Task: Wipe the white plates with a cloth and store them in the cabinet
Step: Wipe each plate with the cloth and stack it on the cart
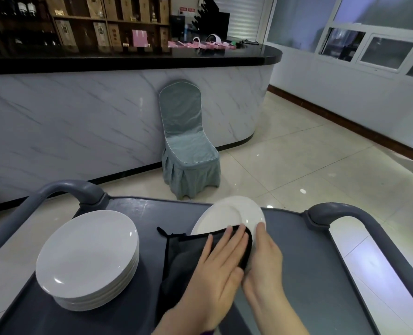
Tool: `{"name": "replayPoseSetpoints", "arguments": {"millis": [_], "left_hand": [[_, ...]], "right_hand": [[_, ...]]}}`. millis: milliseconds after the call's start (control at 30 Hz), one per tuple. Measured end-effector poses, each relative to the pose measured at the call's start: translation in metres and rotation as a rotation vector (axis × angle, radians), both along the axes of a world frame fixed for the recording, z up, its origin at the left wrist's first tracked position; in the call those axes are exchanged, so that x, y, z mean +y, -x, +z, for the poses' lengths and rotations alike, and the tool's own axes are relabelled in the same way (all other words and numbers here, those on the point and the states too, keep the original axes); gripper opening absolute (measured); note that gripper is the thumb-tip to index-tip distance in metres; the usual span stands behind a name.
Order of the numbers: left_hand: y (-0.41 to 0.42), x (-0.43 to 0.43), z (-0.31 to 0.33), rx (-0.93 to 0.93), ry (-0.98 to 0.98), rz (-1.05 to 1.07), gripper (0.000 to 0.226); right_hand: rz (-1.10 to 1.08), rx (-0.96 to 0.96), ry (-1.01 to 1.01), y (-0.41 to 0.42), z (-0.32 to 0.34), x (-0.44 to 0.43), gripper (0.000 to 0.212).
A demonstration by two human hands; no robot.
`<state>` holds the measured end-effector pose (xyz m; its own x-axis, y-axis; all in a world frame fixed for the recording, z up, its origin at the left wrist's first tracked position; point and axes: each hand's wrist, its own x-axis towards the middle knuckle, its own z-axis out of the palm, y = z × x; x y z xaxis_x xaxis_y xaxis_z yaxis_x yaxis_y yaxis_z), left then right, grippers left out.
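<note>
A single white plate [227,215] is tilted up above the grey cart top [304,274]. My left hand [215,269] lies flat with straight fingers on a black cloth [183,252], pressing it against the plate's near part. My right hand [263,259] holds the plate's right rim, thumb over the edge. The cloth hangs down over the cart below the plate. A stack of several white plates [87,259] stands on the cart's left side. No cabinet is in view.
The cart has curved grey handles at far left [62,189] and far right [341,211]. Beyond it a covered grey-blue chair [188,151] stands against a marble-fronted counter [79,122] with a black top. Tiled floor [297,160] stretches to the right.
</note>
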<state>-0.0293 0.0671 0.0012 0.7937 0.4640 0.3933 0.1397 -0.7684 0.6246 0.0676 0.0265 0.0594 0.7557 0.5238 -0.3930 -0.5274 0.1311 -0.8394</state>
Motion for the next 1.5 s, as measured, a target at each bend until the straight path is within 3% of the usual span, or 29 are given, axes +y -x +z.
{"name": "replayPoseSetpoints", "arguments": {"millis": [167, 467, 667, 767, 967, 1167, 1367, 1500], "left_hand": [[-0.016, 0.035, 0.023, 0.084, -0.001, 0.020, 0.053], [-0.005, -0.009, -0.003, 0.010, -0.072, -0.004, 0.053], [-0.032, 0.028, 0.019, 0.029, 0.173, 0.057, 0.050], [-0.033, 0.019, 0.019, 0.001, 0.131, 0.016, 0.051], [-0.014, -0.009, -0.011, -0.048, 0.015, -0.069, 0.055], [-0.013, 0.035, -0.018, -0.023, 0.331, 0.113, 0.056], [0.001, 0.008, -0.033, 0.041, 0.134, 0.031, 0.053], [-0.013, 0.006, -0.013, 0.037, 0.215, -0.056, 0.053]], "right_hand": [[0.066, -0.095, 0.021, 0.016, -0.006, -0.003, 0.036], [-0.027, -0.122, 0.034, -0.008, -0.001, -0.003, 0.038], [0.086, -0.153, 0.018, 0.012, -0.009, -0.009, 0.036], [0.063, -0.181, 0.030, 0.002, -0.005, -0.007, 0.037], [-0.006, -0.119, -0.040, -0.016, -0.005, -0.011, 0.047], [0.040, -0.117, -0.041, -0.011, -0.005, -0.021, 0.038], [-0.059, -0.069, -0.049, -0.025, 0.002, -0.025, 0.028], [-0.012, -0.039, -0.018, -0.013, -0.010, -0.028, 0.032]]}}
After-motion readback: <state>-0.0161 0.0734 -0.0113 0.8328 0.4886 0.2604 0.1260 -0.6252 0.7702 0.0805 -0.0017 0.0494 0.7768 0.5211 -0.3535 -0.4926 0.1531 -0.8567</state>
